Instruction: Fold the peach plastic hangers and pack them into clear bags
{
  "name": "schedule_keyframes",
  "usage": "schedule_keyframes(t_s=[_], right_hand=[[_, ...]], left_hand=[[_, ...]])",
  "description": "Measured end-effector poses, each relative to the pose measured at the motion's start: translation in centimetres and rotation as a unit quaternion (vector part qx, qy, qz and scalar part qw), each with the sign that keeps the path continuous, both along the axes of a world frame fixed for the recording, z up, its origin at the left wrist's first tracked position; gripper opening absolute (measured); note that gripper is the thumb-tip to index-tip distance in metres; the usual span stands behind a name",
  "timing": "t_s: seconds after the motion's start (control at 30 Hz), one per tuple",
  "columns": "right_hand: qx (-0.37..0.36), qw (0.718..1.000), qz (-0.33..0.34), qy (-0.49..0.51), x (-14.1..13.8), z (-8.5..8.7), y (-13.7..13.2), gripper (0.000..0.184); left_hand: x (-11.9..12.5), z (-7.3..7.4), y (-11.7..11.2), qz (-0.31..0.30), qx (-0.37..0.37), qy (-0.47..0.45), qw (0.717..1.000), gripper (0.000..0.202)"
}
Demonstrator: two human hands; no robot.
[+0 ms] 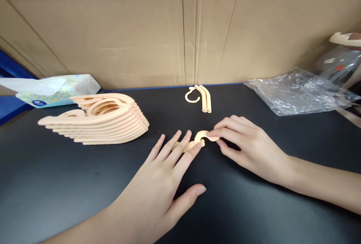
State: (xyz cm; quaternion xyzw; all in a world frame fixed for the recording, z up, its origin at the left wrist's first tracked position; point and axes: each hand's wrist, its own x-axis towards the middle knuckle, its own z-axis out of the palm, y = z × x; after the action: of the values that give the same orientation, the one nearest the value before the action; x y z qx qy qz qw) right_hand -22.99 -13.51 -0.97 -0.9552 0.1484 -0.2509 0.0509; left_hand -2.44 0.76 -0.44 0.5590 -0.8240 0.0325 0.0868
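Note:
A cream plastic folding hanger (199,138) lies on the black table, partly covered by my fingers. My left hand (162,176) rests palm down with its fingers spread flat across the hanger's body, the thumb held out to the side. Between thumb and fingers, my right hand (244,146) pinches the end of the curved hook. Behind my hands sits another folded hanger (207,99), its hook turned to the left. A tall pile of matching hangers (113,122) stands to the left, nested in neat layers.
A tissue pack (60,90) lies at the back left of the black table (84,191). Crumpled clear plastic bags (299,91) cover the back right. A brown cardboard wall (141,29) rises along the table's far edge.

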Motion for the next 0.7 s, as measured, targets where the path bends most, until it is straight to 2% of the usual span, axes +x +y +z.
schedule_keyframes(t_s=[0.3, 0.7], right_hand=[[-0.024, 1.0, 0.008, 0.007, 0.17, 0.29, 0.24, 0.018], [0.012, 0.999, 0.013, 0.035, 0.19, 0.28, 0.25, 0.032]], left_hand=[[0.11, 0.06, -0.14, -0.002, -0.015, -0.002, 1.0, 0.056], [0.37, -0.18, -0.08, 0.023, -0.052, -0.039, 0.998, 0.066]])
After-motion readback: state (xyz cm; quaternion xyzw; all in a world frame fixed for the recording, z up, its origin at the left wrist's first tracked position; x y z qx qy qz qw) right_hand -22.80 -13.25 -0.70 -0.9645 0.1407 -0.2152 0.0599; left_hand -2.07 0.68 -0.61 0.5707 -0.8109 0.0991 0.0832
